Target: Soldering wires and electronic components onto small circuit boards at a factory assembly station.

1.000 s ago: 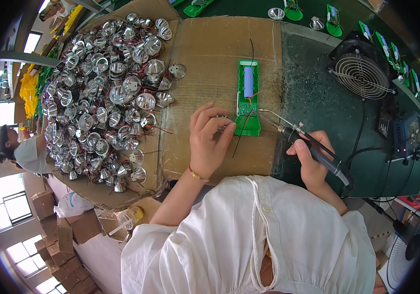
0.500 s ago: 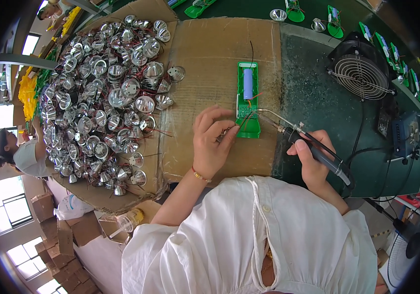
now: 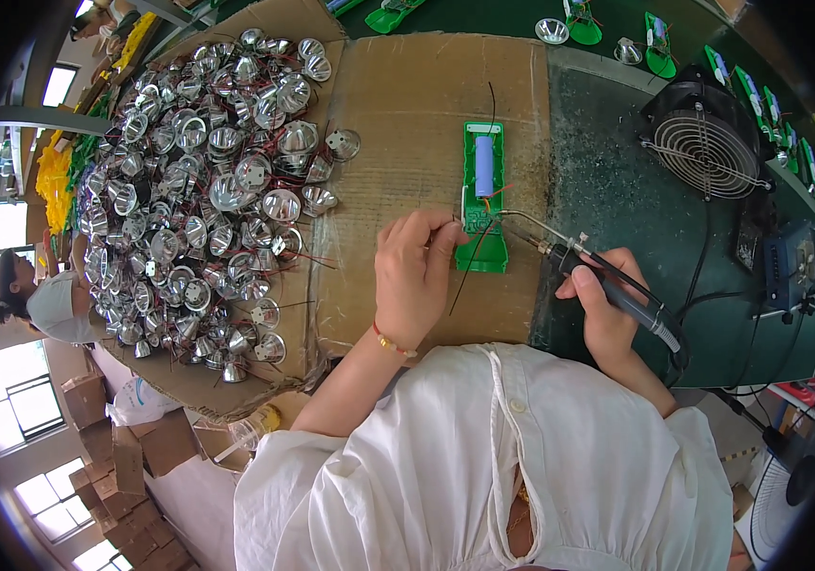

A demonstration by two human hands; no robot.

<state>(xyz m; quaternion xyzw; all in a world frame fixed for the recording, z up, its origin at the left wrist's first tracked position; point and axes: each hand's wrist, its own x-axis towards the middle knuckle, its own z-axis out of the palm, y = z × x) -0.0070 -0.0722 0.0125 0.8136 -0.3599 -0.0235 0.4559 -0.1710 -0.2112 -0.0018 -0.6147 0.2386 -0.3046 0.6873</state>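
Observation:
A green plastic housing (image 3: pixel 490 257) lies lengthwise on the cardboard, holding a purple cylindrical battery (image 3: pixel 484 167) and a small green circuit board (image 3: pixel 477 217). Beside the board's left edge is my left hand (image 3: pixel 412 271), thumb and fingertips pinched together. Whatever is between them is too small to make out. A black wire (image 3: pixel 462 284) runs loose from the board past the housing's lower left side. My right hand (image 3: pixel 607 309) grips a soldering iron (image 3: pixel 621 297) with a thin curved metal tube; the tip and the tube's end are at the board's right side.
A cardboard box (image 3: pixel 331 29) heaped with silver reflector cups (image 3: pixel 226 190) stands at left. On the dark green bench are a black fan with a round grille (image 3: pixel 707 157) and a blue box-shaped unit (image 3: pixel 783 271). Several green housings (image 3: pixel 659 48) line the far and right edges.
My left hand has shifted slightly up, its fingers drawing together at the board's edge. The black wire, earlier at its fingertips, now hangs free. The soldering iron has barely moved.

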